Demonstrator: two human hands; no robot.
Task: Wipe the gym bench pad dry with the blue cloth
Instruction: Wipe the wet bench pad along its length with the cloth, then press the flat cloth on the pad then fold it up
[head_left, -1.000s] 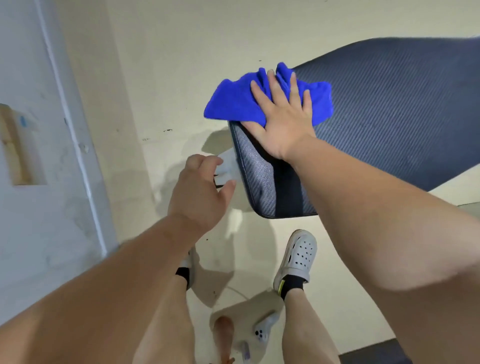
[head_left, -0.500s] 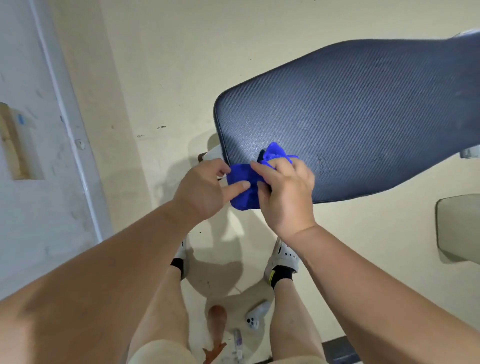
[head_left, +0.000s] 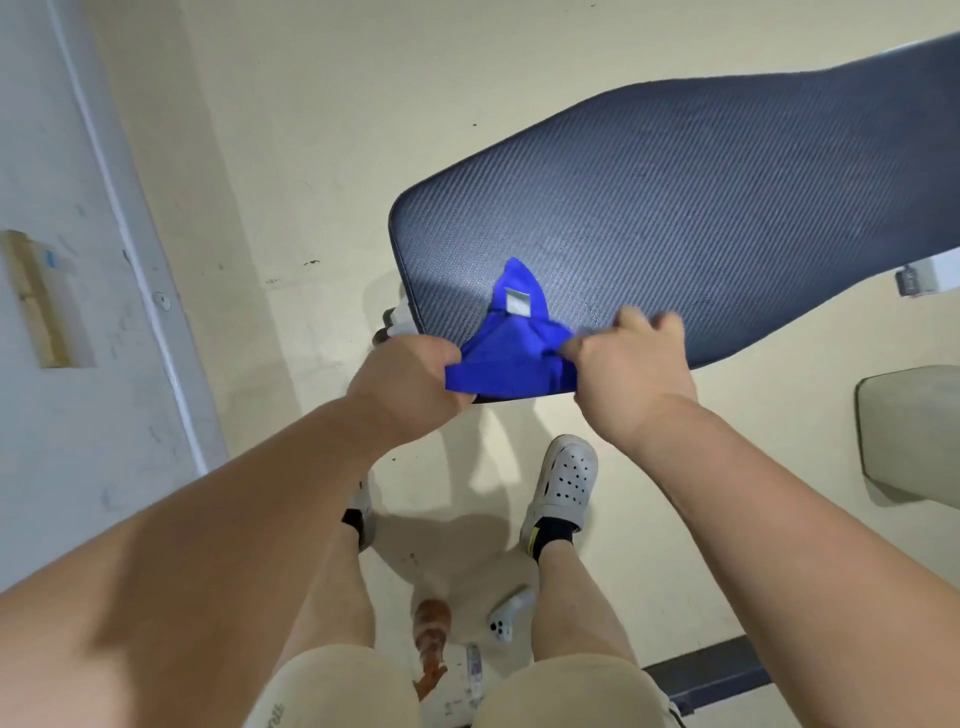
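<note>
Now | blue cloth (head_left: 511, 358) on pad (head_left: 675, 208) edge | left hand (head_left: 405, 384), right hand (head_left: 634, 374) fingers (head_left: 636, 325) pinch ends

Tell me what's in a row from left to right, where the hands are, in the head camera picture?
Wall recess → left hand → blue cloth → right hand → beige block.

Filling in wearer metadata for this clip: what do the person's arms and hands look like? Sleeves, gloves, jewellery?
Two bare hands, no gloves: left hand, right hand. No rings, watch or wristband visible, though the right hand is partly motion-blurred. The left forearm and right forearm are bare to the frame edge, so no sleeve shows. No cables or markings.
</note>
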